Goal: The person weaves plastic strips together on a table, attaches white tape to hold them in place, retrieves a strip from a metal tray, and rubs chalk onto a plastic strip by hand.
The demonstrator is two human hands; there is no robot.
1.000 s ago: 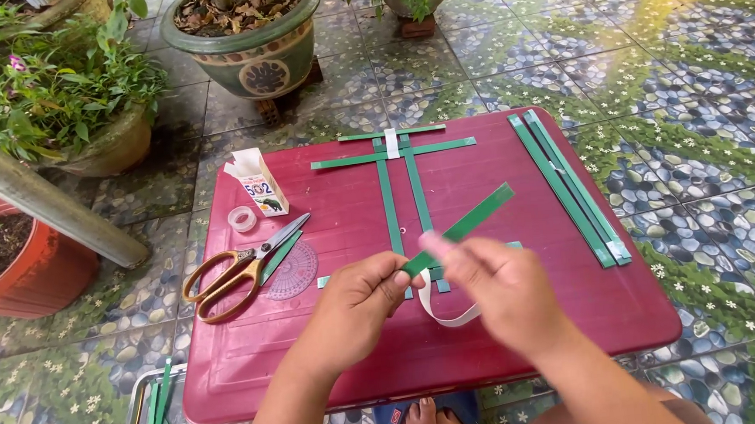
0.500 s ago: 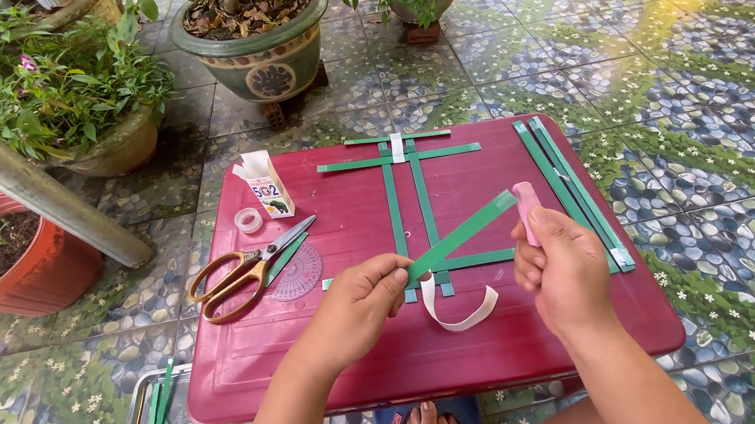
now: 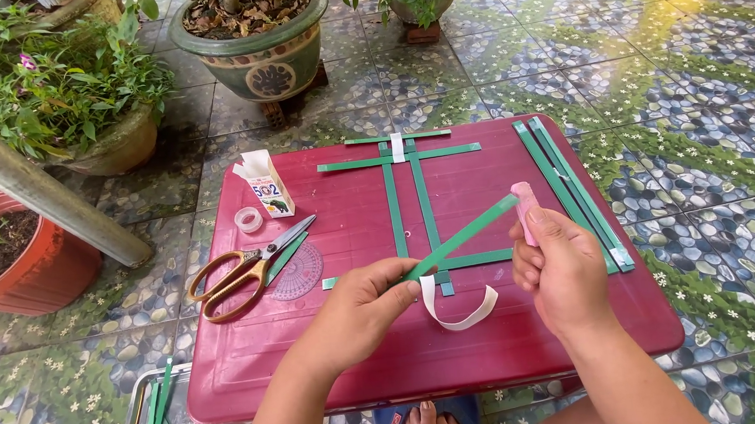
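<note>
- Green strip [image 3: 462, 236]: a long, flat band held above the red tabletop [image 3: 334, 363]; its long axis runs diagonally, from low near the left hand up and away toward the right hand.
- Left hand [image 3: 362, 313]: closed on the strip's near, lower end, thumb and fingers pinched together; this hand alone grips the strip.
- Right hand [image 3: 560, 271]: clamped around a small pink tube [image 3: 526, 212], whose tip meets the strip's far, upper end.
- White curled ribbon [image 3: 458, 307]: hangs in a loop below the strip, between the two hands; whether it is attached to the strip cannot be told.
- Green strip frame [image 3: 407, 201]: two long strips crossed by shorter ones, flat on the tabletop just beyond the hands.
- Spare strips [image 3: 573, 191]: a bundle lying along the right edge.
- Scissors [image 3: 246, 268], small tape roll [image 3: 248, 219] and an opened carton [image 3: 264, 184]: on the left part of the tabletop.
- Plant pots [image 3: 254, 54]: hold soil and plants; a tray [image 3: 158, 409] on the floor holds more green strips.
</note>
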